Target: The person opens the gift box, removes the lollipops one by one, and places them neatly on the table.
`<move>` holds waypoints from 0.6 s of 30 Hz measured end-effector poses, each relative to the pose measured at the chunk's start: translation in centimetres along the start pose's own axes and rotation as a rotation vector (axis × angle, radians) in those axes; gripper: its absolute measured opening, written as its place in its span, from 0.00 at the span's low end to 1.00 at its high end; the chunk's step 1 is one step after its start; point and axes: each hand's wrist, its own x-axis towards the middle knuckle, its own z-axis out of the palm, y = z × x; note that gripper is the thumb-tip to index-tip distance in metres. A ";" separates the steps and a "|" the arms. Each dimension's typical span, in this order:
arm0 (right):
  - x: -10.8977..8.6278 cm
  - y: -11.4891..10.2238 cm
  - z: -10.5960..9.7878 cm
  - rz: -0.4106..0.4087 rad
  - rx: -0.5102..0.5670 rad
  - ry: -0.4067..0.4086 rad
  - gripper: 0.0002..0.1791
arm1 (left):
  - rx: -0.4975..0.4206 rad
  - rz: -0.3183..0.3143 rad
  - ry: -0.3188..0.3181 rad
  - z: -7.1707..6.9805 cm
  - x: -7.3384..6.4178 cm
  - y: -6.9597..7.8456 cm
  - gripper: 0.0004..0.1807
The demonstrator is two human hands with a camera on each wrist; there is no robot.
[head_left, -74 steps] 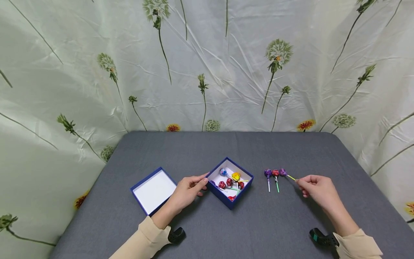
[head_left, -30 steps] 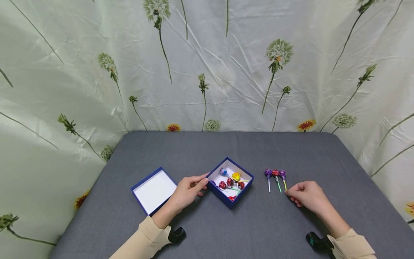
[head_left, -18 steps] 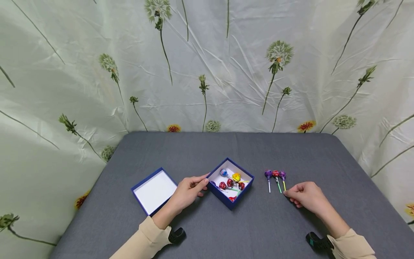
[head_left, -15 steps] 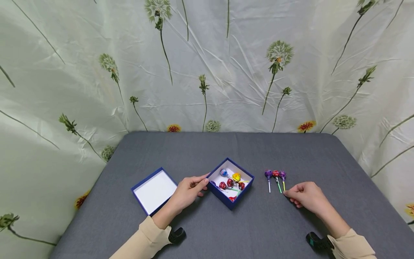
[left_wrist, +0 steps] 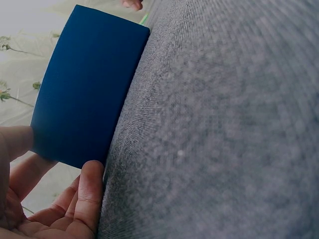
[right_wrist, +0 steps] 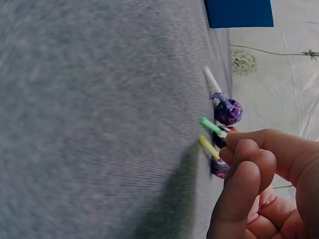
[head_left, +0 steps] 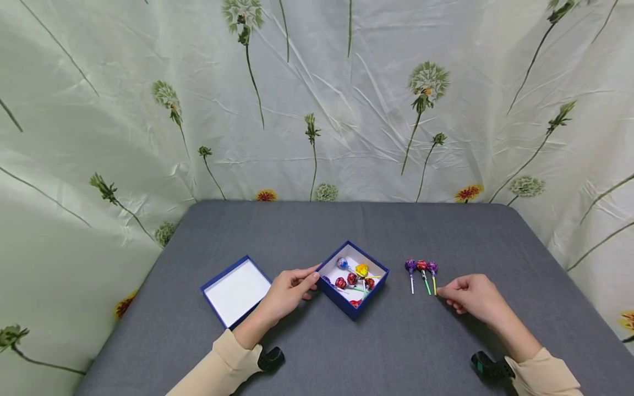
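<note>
A square blue box (head_left: 354, 313) with a white inside holds several wrapped lollipops, among them a yellow one (head_left: 362, 270) and a blue one (head_left: 342, 263). My left hand (head_left: 287, 291) grips the box's left corner, thumb at the rim and fingers at the side. To the right, three lollipops lie in a row: purple with a white stick (head_left: 410, 265), red with a green stick (head_left: 422, 265), purple with a yellow stick (head_left: 433, 267). My right hand (head_left: 473, 297) is by the yellow stick's lower end, fingers loosely curled; the stick's tip shows free in the right wrist view.
The box's lid (head_left: 238, 291) lies inside-up on the left, partly behind the left forearm. Grey cloth (head_left: 317, 225) covers the table. A floral curtain (head_left: 366, 110) hangs behind it and along the sides.
The right hand swung the yellow-stick lollipop from slanted to upright beside the other two, then let go and shifted slightly away. The left hand and box stayed put.
</note>
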 end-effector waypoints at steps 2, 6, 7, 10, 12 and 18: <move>0.0 -0.2 -0.2 -0.014 0.002 -0.004 0.14 | 0.002 0.002 0.001 0.0 0.0 0.0 0.22; 0.1 -0.9 -0.7 -0.035 -0.017 -0.017 0.15 | 0.002 0.005 0.003 0.0 0.1 0.0 0.22; 0.0 -1.1 -0.8 -0.040 -0.026 -0.021 0.16 | 0.001 0.005 0.003 0.0 0.1 0.0 0.22; 0.1 -1.9 -1.2 -0.066 -0.052 -0.032 0.17 | -0.002 -0.001 0.002 0.0 0.1 0.0 0.22; 0.2 -2.5 -1.4 -0.075 -0.064 -0.038 0.17 | -0.003 -0.005 0.000 0.0 0.1 -0.1 0.23; 0.7 -4.8 -2.3 -0.123 -0.106 -0.052 0.17 | -0.011 -0.004 -0.004 0.0 0.1 -0.2 0.23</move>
